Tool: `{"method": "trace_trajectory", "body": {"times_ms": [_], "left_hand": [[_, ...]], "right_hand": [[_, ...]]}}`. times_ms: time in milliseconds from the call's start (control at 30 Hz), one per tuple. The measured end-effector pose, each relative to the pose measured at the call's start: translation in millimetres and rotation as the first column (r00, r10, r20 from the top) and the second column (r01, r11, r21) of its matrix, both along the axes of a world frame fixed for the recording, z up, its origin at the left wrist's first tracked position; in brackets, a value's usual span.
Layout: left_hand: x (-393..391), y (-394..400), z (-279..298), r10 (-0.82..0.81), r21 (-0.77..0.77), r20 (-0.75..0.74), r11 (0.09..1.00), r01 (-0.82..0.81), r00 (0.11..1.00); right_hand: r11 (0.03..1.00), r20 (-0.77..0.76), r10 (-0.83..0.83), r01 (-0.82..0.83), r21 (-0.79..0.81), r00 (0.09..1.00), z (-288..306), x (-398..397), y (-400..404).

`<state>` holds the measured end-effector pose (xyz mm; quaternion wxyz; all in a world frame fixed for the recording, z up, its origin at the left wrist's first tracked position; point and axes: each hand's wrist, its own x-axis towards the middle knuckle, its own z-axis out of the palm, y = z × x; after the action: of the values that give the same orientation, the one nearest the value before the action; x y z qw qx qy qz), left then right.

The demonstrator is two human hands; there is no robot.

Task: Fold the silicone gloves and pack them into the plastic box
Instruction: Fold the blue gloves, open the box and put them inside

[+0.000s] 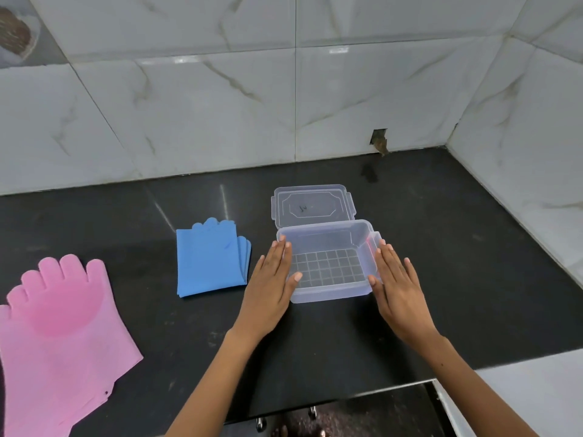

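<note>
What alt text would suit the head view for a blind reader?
Two open hands, left and right, press the sides of an empty clear plastic box on a black counter. Its lid lies behind; folded blue gloves and flat pink gloves lie left.

A single wide-angle view looks from head height forward and down over the dark tabletop (441,247), close enough that both forearms enter from the bottom edge. It faces the tiled wall (220,105) behind, with a side wall (536,137) meeting it at the right corner.
</note>
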<state>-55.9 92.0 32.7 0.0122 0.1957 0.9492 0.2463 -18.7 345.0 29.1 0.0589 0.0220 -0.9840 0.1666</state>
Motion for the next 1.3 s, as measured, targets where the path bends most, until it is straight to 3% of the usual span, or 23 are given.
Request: {"method": "trace_trajectory", "body": {"times_ms": [333,600,833,1000,1067,1200,1300], "left_hand": [[-15.8,20.4,2.5,-0.023,-0.045,-0.022,0.999,0.022,1.000],[-17.2,16.9,3.8,-0.054,0.018,-0.021,0.998,0.054,0.998],[-30.4,-26.7,10.5,0.111,0.004,-0.056,0.994,-0.111,0.992],[-67.1,-98.3,17.3,0.178,-0.186,-0.075,0.964,-0.190,0.981],[-92.8,-126.8,20.2,0.165,-0.291,-0.061,0.940,-0.176,0.984],[-140.6,-170.8,14.3,0.105,-0.449,0.082,0.892,-0.057,0.991],[-159.4,-186.4,1.2,0.045,-0.422,0.222,0.905,0.055,0.974]], "right_hand": [[0.999,-0.003,-0.026,0.026,0.029,1.000,-4.4,-12.2,23.0],[1.000,-0.020,-0.006,0.006,0.012,1.000,7.4,-10.3,19.1],[0.978,-0.189,0.192,-0.203,-0.042,0.963,41.2,-20.0,-49.3],[0.929,-0.327,0.360,-0.367,0.041,0.874,41.4,-35.3,-140.9],[0.899,-0.304,0.435,-0.428,0.093,0.848,31.4,-40.6,-172.5],[0.865,-0.108,0.492,-0.472,0.168,0.864,7.1,-54.5,-220.5],[0.828,-0.005,0.541,-0.531,0.181,0.841,-11.7,-63.5,-239.2]]}}
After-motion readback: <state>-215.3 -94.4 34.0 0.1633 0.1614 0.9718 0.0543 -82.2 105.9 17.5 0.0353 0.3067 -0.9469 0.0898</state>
